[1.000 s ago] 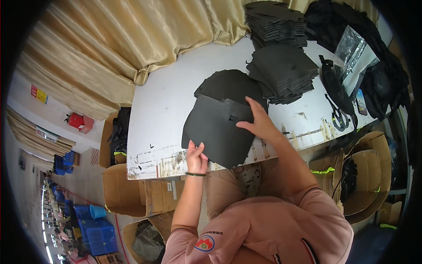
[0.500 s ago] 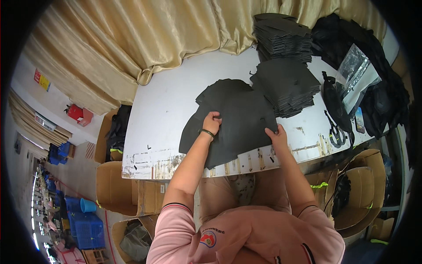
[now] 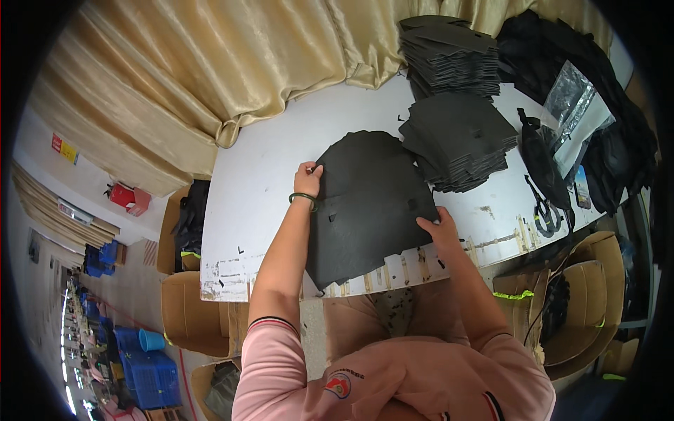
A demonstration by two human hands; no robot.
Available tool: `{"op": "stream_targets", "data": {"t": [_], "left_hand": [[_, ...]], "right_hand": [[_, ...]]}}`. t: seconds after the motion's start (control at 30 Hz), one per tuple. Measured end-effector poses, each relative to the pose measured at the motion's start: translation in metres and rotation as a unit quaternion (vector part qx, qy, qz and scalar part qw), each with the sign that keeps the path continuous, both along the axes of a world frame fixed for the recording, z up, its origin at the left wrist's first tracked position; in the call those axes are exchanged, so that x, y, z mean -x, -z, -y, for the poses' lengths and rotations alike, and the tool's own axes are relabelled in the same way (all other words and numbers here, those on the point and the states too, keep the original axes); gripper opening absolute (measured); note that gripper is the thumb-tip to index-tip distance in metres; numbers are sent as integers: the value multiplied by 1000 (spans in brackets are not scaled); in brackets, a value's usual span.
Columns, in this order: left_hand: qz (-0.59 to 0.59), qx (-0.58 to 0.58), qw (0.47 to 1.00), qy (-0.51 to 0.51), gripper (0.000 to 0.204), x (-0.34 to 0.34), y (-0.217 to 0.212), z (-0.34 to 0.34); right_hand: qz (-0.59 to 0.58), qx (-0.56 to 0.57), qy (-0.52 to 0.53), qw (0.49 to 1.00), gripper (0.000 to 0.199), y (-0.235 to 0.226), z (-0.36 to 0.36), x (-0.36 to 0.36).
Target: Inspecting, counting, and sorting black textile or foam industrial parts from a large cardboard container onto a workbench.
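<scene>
In front of me on the white table lies a large black sheet [image 3: 372, 203] with a rounded far end and small slots. Its edges suggest more than one layer, though how many I cannot tell. My left hand [image 3: 309, 179] pinches its left edge toward the far end. At the lower right edge, my right hand [image 3: 439, 229] grips it between thumb and fingers. Just beyond, to the right, stands a stack of similar black sheets [image 3: 460, 126]. A taller stack of black sheets [image 3: 449, 52] rises behind that one.
Black-handled scissors [image 3: 546, 216], a phone [image 3: 582, 188], a clear plastic bag [image 3: 572, 98] and heaped black fabric [image 3: 611, 119] lie at the table's right. Cardboard boxes [image 3: 193, 309] stand low on both sides. A gold curtain [image 3: 281, 56] hangs along the far edge.
My left hand has moved from the sheet's middle out to its far left edge. The fanned black pieces now lie more nearly aligned. My right hand keeps to the right edge.
</scene>
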State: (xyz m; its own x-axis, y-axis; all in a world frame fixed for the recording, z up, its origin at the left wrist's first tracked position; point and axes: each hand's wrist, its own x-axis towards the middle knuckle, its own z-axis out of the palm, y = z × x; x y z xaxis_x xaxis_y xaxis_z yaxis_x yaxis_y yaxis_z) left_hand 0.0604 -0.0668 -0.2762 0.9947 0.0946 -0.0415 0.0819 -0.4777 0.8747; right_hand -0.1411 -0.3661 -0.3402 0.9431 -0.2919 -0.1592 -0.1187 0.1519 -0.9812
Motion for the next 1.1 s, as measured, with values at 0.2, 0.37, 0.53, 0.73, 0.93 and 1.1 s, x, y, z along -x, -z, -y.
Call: {"op": "stream_targets", "data": {"t": [0.2,0.37,0.53,0.73,0.93,1.1], "left_hand": [[94,-284,951,82,67,-36,10,23],[25,-401,903,154,80,-28,-15,66],[26,-364,920,146,74,-24,-28,77],[-103,-42,975,192,52,-55,-22,6],[151,8,988,37,30,-42,-108,-35],[90,231,960,133,23,13,-178,-89]], "right_hand": [[-51,-65,-55,995,48,-7,-9,16],[-25,-90,-25,995,50,-4,-18,21],[12,-85,19,996,46,4,-18,26],[61,-145,-25,987,47,-19,-26,24],[69,-218,-38,973,50,-38,-10,38],[51,-247,-46,967,50,-47,-12,53]]}}
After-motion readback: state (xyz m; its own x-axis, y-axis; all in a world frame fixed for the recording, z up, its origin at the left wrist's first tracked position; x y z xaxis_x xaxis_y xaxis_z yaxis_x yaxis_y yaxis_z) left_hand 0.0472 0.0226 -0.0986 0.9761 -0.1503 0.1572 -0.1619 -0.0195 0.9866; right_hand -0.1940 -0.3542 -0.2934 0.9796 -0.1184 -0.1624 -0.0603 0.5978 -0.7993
